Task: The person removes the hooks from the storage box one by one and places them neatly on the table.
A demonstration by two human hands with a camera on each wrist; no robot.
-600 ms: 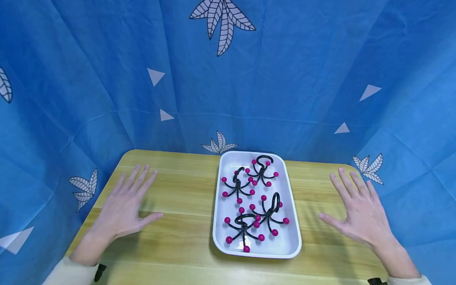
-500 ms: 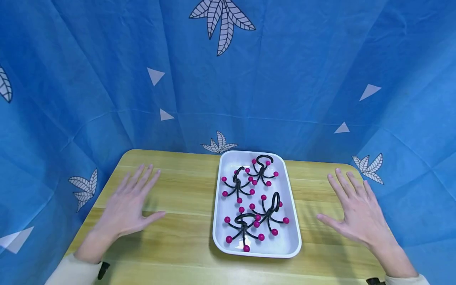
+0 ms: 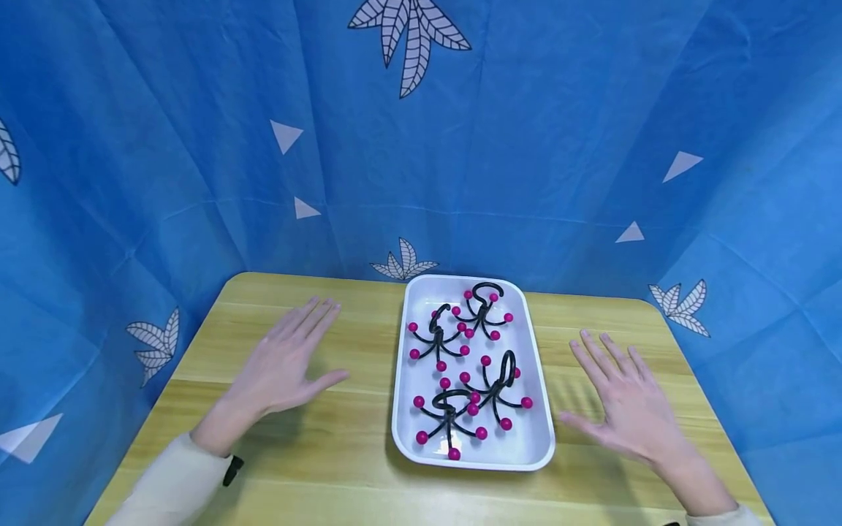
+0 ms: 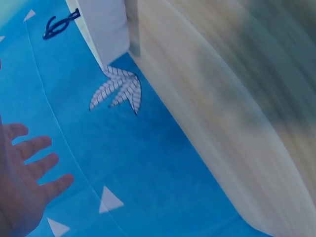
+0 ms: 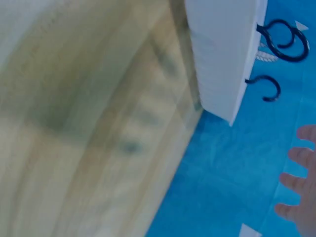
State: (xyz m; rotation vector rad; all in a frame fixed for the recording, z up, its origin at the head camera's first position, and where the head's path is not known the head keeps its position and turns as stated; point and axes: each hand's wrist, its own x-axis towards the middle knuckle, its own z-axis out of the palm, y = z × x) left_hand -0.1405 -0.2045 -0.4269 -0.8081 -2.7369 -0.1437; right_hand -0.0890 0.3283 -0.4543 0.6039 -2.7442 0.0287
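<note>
Our left hand (image 3: 279, 370) and right hand (image 3: 628, 409) hover empty, fingers spread — four hooks (image 3: 449, 415) lie in the tray (image 3: 526, 444) between them. We look poised to start — any grip calls for reaching inward.

Left hand (image 3: 279, 367), right hand (image 3: 628, 409) nearer tray (image 3: 516, 444)

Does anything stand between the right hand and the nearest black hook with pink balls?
Only the raised edge of the white tray: it runs between the right hand and the black hook, which is inside. The hand would probably need to pass over it. Nothing else visible blocks the way.
</note>
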